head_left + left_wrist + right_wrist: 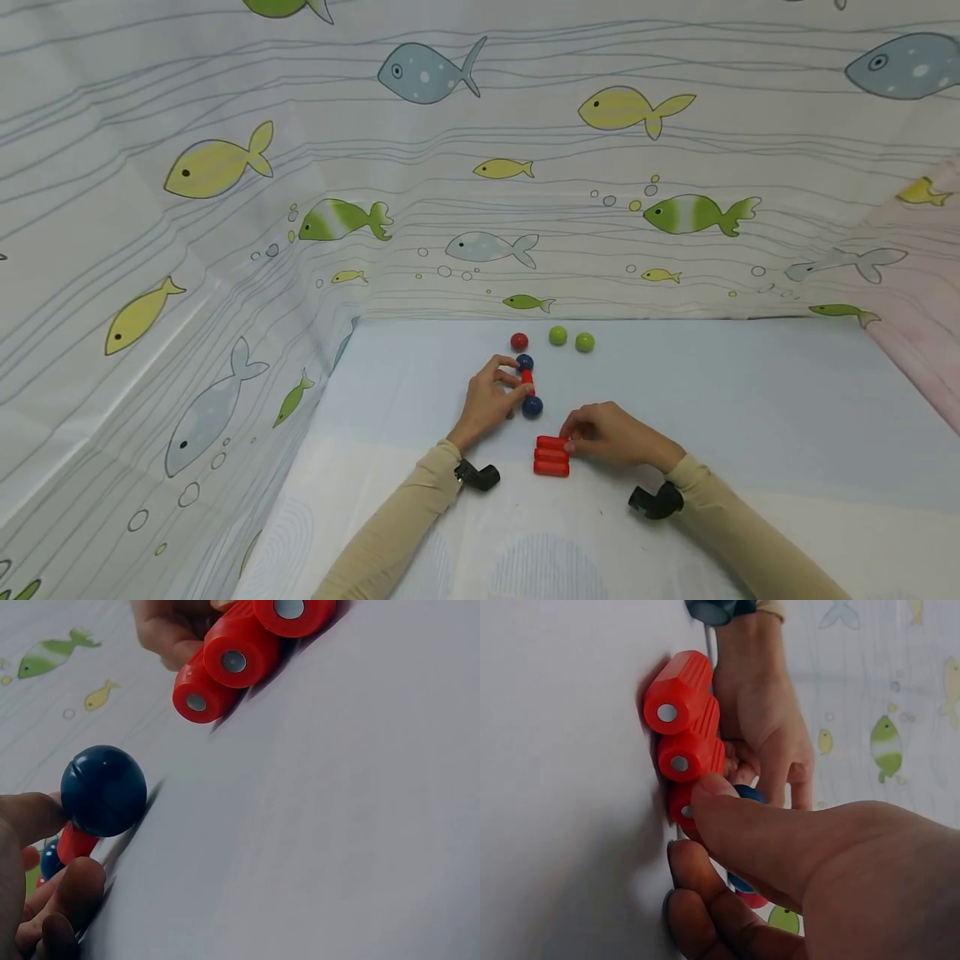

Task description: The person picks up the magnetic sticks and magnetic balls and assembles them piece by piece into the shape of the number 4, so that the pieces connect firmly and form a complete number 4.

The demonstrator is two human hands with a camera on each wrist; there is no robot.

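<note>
On the table, my left hand [486,404] pinches a red magnetic rod [527,379] between thumb and fingers. A blue ball sits at each end of it, the far one [525,362] and the near one [532,407]. The near blue ball [103,791] looks large in the left wrist view. Three more red magnetic rods lie side by side, with the nearest rod [551,469] toward me. My right hand [611,433] pinches the farthest of these rods [682,806] at its right end, thumb on top. Silvery round discs show in the rod ends.
Beyond the left hand lie a red ball [519,342] and two green balls, one [558,335] slightly left of the other [585,342]. A fish-patterned curtain [570,275] rises behind the table and along its left side. Each wrist wears a small black camera.
</note>
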